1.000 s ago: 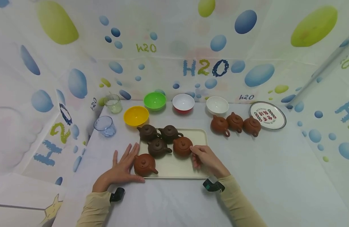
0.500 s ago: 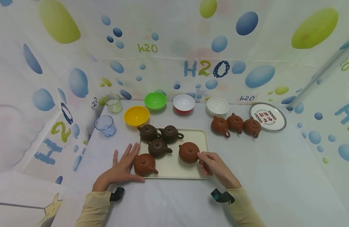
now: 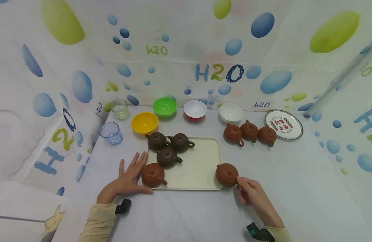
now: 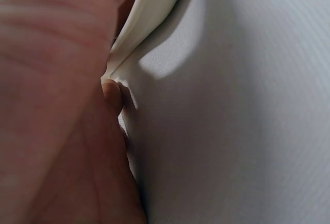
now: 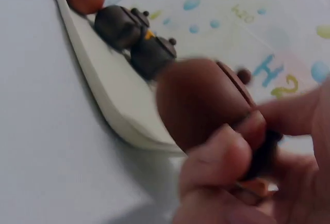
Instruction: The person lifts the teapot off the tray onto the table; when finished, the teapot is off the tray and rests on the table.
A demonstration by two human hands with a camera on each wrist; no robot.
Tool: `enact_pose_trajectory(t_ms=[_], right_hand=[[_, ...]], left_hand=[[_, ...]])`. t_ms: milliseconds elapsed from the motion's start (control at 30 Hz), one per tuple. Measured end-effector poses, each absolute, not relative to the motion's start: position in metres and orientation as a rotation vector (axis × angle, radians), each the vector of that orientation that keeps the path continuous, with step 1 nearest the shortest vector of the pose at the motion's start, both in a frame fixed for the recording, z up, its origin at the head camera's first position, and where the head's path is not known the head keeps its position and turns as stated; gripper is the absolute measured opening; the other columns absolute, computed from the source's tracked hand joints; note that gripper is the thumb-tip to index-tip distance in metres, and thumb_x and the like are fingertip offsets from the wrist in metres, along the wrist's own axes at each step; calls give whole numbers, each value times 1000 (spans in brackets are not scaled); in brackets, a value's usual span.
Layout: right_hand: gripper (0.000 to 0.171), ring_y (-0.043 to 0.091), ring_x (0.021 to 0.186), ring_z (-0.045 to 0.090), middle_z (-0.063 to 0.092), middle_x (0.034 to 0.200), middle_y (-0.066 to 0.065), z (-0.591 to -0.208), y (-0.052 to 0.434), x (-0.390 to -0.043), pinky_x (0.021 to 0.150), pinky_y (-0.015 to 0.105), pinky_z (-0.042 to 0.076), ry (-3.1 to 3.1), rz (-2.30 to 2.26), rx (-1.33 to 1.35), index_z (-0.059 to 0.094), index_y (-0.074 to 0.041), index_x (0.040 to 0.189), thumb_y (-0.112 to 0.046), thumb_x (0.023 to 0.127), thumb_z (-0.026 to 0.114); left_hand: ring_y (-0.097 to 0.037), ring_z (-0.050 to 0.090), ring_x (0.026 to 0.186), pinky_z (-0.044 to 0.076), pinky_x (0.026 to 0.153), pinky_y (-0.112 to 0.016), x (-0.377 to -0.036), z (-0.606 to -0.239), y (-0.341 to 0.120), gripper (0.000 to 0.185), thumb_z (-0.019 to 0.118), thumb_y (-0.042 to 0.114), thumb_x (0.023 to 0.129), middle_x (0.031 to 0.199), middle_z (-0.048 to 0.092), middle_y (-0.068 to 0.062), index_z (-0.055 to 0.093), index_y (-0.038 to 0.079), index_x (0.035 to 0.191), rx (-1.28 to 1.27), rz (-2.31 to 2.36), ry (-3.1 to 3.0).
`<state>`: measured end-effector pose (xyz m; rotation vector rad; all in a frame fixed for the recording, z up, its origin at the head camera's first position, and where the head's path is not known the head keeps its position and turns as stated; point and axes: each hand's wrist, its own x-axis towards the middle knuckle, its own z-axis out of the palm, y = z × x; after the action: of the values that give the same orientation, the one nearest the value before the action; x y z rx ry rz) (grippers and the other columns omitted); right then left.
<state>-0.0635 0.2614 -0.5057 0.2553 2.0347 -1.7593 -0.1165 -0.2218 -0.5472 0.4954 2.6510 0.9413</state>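
Note:
My right hand (image 3: 252, 195) pinches the handle of a reddish-brown teapot (image 3: 226, 174), which overlaps the tray's right front corner in the head view. In the right wrist view this teapot (image 5: 201, 100) is lifted, with thumb and fingers at its handle. My left hand (image 3: 125, 179) lies with spread fingers against the left front corner of the cream tray (image 3: 195, 168). Beside it on the tray sits another reddish-brown teapot (image 3: 153, 175). Three dark brown teapots stand clustered at the tray's back left, the foremost teapot (image 3: 167, 157) nearest me.
Three reddish-brown teapots (image 3: 249, 131) stand right of the tray, before an oval plate (image 3: 294, 129). Along the back are a yellow bowl (image 3: 145, 123), a green bowl (image 3: 164, 107), a red-and-white bowl (image 3: 195, 110) and a white bowl (image 3: 231, 113). Two glasses (image 3: 111, 133) stand at left.
My right hand has carried the reddish-brown teapot from the tray's middle rightward and toward me, to its right front corner. The left hand stays at the tray's left edge.

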Motion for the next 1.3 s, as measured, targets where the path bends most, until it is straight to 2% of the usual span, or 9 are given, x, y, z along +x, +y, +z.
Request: enact_pose_trajectory(t_ms=[133,433,600,767,933,1133,1300], right_hand=[[46,11,62,49,54,80,-2,-506,268,-79,56,24,41,2104,-1819,458,57,-5,93,-46,113,51],[47,8,65,51,56,84,-5,-507,274,-130,58,23,41,2135,-1790,462,59,-4,104,-49,113,50],[44,7,65,51,56,83,-6,-513,270,-149,58,22,42,2095,-1772,490,59,-6,104,-48,113,49],[40,6,61,49,57,80,-6,-521,269,-157,54,21,40,2072,-1808,544,59,-9,99,-44,114,49],[43,7,57,49,59,79,-6,-522,271,-156,51,23,35,2146,-1759,528,60,-10,96,-48,112,51],[45,7,57,51,62,79,-6,-518,269,-155,52,24,37,2214,-1669,531,61,-10,97,-52,111,52],[45,8,57,52,65,80,-6,-516,270,-154,52,25,38,2219,-1643,529,62,-9,100,-51,112,51]], left_hand=[[-29,-12,170,-32,119,-71,-116,-547,-225,143,89,70,70,184,0,-7,3,24,174,510,965,2659],[-34,-9,169,-33,119,-72,-111,-551,-223,140,90,66,72,184,2,-10,6,22,174,526,1043,2637],[-34,-8,170,-30,121,-71,-111,-553,-222,141,91,66,71,184,1,-8,4,24,174,488,984,2641],[-33,-8,170,-30,121,-71,-114,-550,-223,141,91,66,72,184,0,-7,4,23,174,489,974,2645],[-32,-9,169,-31,119,-72,-114,-548,-224,141,90,65,72,184,1,-10,5,20,174,530,1022,2652],[-34,-9,170,-30,122,-69,-117,-546,-222,144,92,66,70,184,-2,-7,1,25,174,449,903,2634],[-41,-7,168,-29,120,-73,-116,-539,-220,143,94,60,70,183,0,-13,6,15,174,469,952,2625]])
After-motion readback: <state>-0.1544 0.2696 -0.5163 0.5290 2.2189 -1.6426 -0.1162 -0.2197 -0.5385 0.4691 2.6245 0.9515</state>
